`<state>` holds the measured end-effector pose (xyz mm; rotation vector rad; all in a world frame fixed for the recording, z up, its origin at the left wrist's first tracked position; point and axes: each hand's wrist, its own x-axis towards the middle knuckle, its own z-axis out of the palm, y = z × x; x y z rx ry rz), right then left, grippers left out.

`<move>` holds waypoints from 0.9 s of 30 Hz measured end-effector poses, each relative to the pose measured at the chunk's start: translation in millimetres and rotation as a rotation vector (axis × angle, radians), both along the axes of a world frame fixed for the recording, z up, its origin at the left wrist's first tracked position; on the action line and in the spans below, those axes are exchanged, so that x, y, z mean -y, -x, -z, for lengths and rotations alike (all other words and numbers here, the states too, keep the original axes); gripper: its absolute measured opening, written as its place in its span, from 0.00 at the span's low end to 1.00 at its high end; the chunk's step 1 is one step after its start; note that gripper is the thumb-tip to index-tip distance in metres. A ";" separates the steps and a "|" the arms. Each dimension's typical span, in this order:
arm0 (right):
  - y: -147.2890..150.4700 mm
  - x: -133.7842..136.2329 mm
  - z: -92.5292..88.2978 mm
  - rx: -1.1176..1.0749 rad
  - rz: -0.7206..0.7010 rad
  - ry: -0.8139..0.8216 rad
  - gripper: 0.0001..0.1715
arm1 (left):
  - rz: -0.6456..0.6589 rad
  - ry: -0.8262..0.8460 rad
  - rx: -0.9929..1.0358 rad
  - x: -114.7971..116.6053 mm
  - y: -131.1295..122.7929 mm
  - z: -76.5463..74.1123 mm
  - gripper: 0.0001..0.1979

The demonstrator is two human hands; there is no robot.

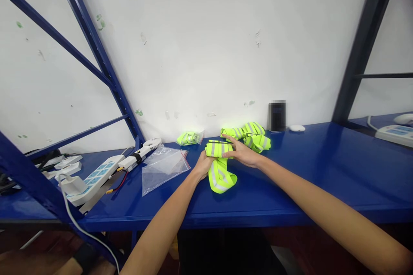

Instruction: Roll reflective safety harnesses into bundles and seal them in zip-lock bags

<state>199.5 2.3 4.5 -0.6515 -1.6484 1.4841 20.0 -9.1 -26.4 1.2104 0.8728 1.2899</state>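
Note:
Both hands hold a neon-yellow reflective strap (217, 149) with silver bands, partly wound into a flat bundle. My left hand (204, 165) grips its left side, fingers partly hidden behind it. My right hand (241, 153) closes on the right side, thumb in front and fingers at the top edge. A loose loop of the same strap hangs below the bundle onto the blue table (277, 197). Just behind my right hand lie more yellow reflective straps (256, 139), folded in a loose heap. Farther back on the left sits a bagged yellow strap (189, 138).
Clear plastic zip bags (164, 167) lie left of my hands. Beyond them are a white handheld fan (138, 157), a power strip (97, 180) and cables. A dark blurred device (277, 116) leans on the wall near a white case (297, 128). Blue shelf posts (97, 47) frame the table.

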 end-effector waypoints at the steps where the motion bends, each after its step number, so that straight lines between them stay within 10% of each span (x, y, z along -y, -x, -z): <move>1: -0.9 0.2 -0.8 0.011 0.002 0.029 0.57 | 0.004 -0.005 -0.007 0.3 0.0 0.0 0.21; 8: 4.3 4.1 -4.3 0.047 0.146 -0.304 0.39 | -0.061 -0.056 -0.014 2.3 -1.8 -0.2 0.21; 14: 8.7 4.6 -1.6 -0.050 0.206 -0.257 0.38 | -0.105 0.007 0.086 0.1 -7.2 -4.6 0.25; 21: 4.0 -4.6 3.5 -0.075 0.364 -0.338 0.35 | 0.125 0.117 0.110 3.2 -6.1 -4.5 0.28; 27: 5.0 -3.1 4.0 0.067 0.484 -0.420 0.53 | 0.115 0.080 0.041 3.8 -4.0 -5.3 0.27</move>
